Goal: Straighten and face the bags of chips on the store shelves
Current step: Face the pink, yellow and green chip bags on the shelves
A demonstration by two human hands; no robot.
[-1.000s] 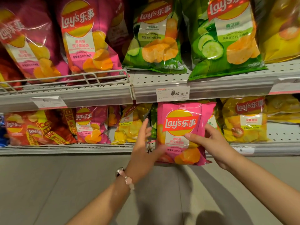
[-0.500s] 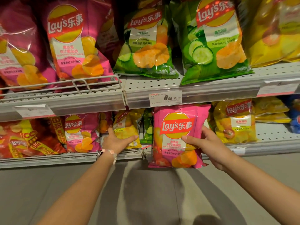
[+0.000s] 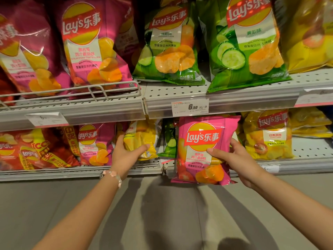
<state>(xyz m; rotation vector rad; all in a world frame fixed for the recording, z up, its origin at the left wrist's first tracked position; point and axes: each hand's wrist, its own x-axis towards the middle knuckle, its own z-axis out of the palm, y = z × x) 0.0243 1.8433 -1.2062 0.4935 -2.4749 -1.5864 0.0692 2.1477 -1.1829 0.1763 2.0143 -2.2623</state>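
A small pink Lay's bag (image 3: 201, 138) hangs upright in front of the lower shelf's edge, logo facing me. My right hand (image 3: 236, 159) grips its right side, thumb across the front. To the left, my left hand (image 3: 126, 156) grips a yellow bag (image 3: 142, 139) that leans on the lower shelf, thumb under its lower front. A small green bag (image 3: 170, 143) stands edge-on between the two. Another small pink bag (image 3: 95, 141) stands left of my left hand, and a yellow bag (image 3: 270, 134) stands to the right.
The upper shelf (image 3: 180, 94) carries large pink bags (image 3: 90, 44) behind a wire rail and large green cucumber bags (image 3: 171, 44), with a 6.50 price tag (image 3: 190, 107) on its edge. Red multipacks (image 3: 32, 148) fill the lower left. Grey panel lies below the lower shelf.
My left hand left the pink bag, moved left to the yellow bag and took hold of it. My right hand keeps the pink bag alone, nearly still.
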